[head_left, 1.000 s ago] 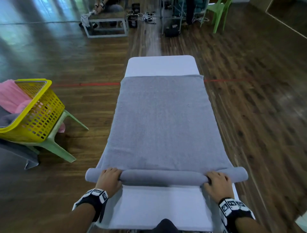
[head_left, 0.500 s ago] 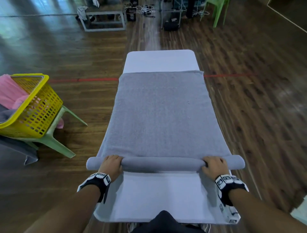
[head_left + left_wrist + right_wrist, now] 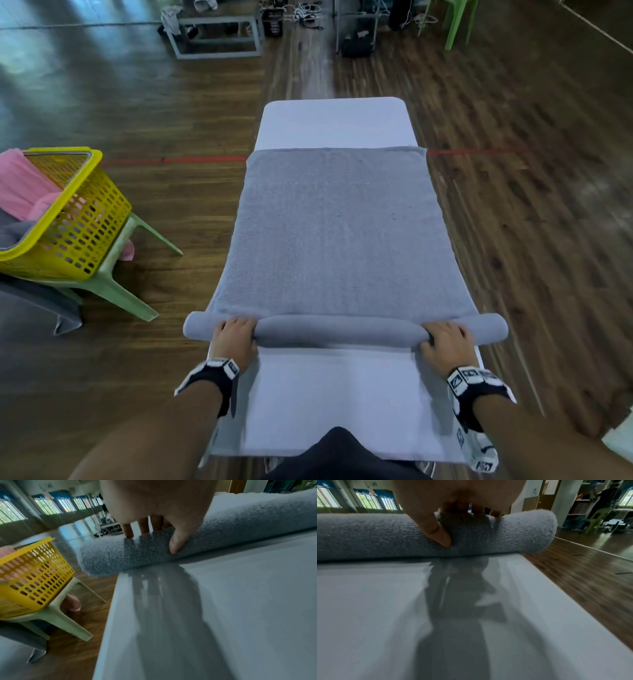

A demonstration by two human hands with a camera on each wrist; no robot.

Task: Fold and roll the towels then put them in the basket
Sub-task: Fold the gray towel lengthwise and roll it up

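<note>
Dark wooden flooring [image 3: 513, 240] fills most of the head view, with a white table [image 3: 335, 404] running up the middle of the frame. A grey towel [image 3: 335, 240] is spread flat over the table's middle stretch, and its near end is wound into a roll [image 3: 339, 330] lying across the table in the lower half of the frame, both roll ends jutting past the table edges. The left hand [image 3: 234, 339] is set on the roll near its left end, fingers curled over the top and the thumb pressed into the near face, as is seen in the left wrist view [image 3: 154, 507]. The right hand [image 3: 445, 346] is clasped round the roll near its right end in the same manner, thumb [image 3: 436, 534] dug into the pile. At the left edge of the frame a yellow basket [image 3: 85, 233] is seen resting on a pale green chair [image 3: 116, 284], with pink cloth [image 3: 24, 188] inside it. At the top of the frame a grey frame table [image 3: 215, 37] and a second green chair [image 3: 459, 20] are visible.
</note>
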